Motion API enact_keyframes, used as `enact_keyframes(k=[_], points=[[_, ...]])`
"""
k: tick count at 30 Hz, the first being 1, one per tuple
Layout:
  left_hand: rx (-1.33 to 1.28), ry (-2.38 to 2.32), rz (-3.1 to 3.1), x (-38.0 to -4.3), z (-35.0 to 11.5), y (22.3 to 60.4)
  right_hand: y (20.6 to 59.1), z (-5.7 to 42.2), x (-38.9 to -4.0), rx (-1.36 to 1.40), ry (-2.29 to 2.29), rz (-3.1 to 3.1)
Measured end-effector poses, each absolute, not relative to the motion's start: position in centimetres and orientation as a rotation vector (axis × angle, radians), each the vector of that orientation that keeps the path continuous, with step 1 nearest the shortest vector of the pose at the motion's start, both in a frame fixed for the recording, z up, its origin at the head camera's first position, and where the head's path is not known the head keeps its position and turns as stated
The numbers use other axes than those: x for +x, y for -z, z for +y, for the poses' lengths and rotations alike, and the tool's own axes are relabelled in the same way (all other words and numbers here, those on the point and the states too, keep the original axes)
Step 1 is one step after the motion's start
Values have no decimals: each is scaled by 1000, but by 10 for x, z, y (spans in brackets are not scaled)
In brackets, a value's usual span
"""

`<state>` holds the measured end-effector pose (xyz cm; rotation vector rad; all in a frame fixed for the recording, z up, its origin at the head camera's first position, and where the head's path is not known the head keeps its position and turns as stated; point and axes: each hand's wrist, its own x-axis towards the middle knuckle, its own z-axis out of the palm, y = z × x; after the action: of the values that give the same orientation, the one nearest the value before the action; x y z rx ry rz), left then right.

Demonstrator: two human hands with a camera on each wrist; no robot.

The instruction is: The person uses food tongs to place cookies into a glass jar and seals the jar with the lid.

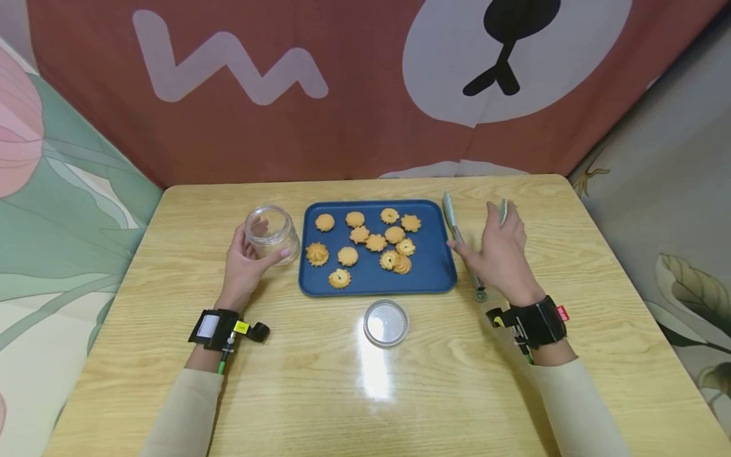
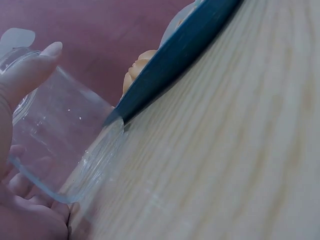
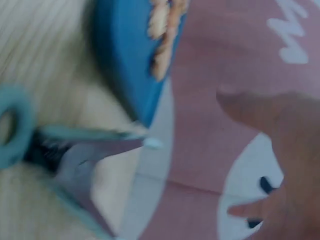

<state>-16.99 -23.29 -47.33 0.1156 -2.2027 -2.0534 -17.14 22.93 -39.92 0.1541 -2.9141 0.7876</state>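
My left hand (image 1: 242, 270) grips a clear jar (image 1: 276, 238) left of the blue tray, thumb across its near side and fingers behind it. In the left wrist view the jar (image 2: 65, 135) shows nothing inside. My right hand (image 1: 505, 260) is over a pair of tongs (image 1: 450, 212) at the tray's right side, its thumb and fingers spread and holding nothing. The right wrist view, somewhat blurred, shows the tongs (image 3: 75, 165) with their green arms parted and a ring at one end, apart from the hand.
The blue tray (image 1: 434, 266) holds several cookies (image 1: 375, 242) of different shapes. In front of it a round clear lid (image 1: 386, 324) lies on the wooden table (image 1: 308, 387). A printed red curtain (image 1: 365, 127) hangs behind the table's far edge.
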Motion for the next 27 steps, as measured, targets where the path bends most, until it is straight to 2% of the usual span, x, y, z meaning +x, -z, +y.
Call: enact_keyframes(k=[7, 21, 27], points=[[59, 2035, -2266, -170, -237, 477, 418, 244, -192, -125, -711, -3065], [27, 2016, -2315, -169, -239, 475, 437, 243, -204, -175, -471, -3205], [24, 2033, -2315, -169, -237, 473, 434, 248, -206, -162, -551, -3236]])
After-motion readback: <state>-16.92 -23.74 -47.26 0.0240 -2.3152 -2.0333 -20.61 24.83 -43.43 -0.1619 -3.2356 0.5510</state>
